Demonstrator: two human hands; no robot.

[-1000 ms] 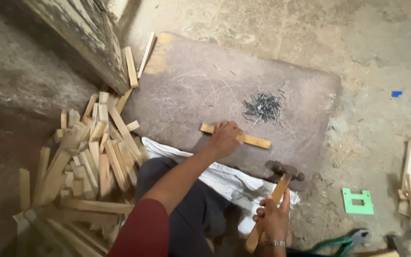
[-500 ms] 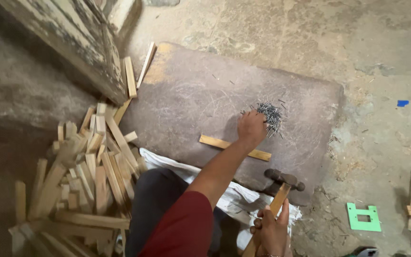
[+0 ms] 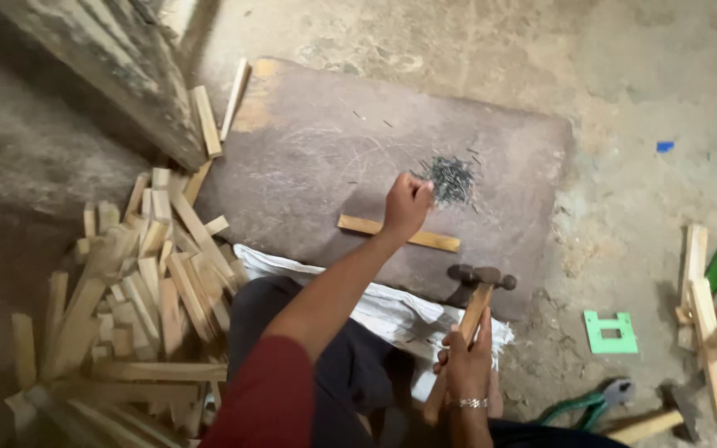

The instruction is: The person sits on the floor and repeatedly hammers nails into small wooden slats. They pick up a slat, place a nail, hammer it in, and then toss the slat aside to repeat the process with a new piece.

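Far to the left of the fingers lies a loose heap of short wooden strips (image 3: 134,290), cut to similar lengths and not joined to anything; more strips (image 3: 209,116) lean by the old plank at the upper left. These look like stock waiting to be worked.

On the brown slab (image 3: 309,158) that serves as worktop, a single wooden strip (image 3: 400,233) lies flat, just below the left hand (image 3: 407,203). No nail can be seen standing in it, so nailing on this piece does not appear to have begun. The left hand reaches over it, its fingers (image 3: 421,192) bunched together at the near edge of the small pile of dark nails (image 3: 451,178); whether they already pinch a nail is too small to tell.

Below and to the right of those fingers, the right hand (image 3: 466,365) is wrapped tightly around the wooden handle of a hammer (image 3: 476,286), whose metal head rests at the near edge of the slab, above a white sack (image 3: 392,315) spread over the lap.

Further right, on the floor, lie a green plastic piece (image 3: 612,332), pliers with green grips (image 3: 591,402), and a second bundle of strips (image 3: 715,307); whether any of those are fastened together cannot be made out.
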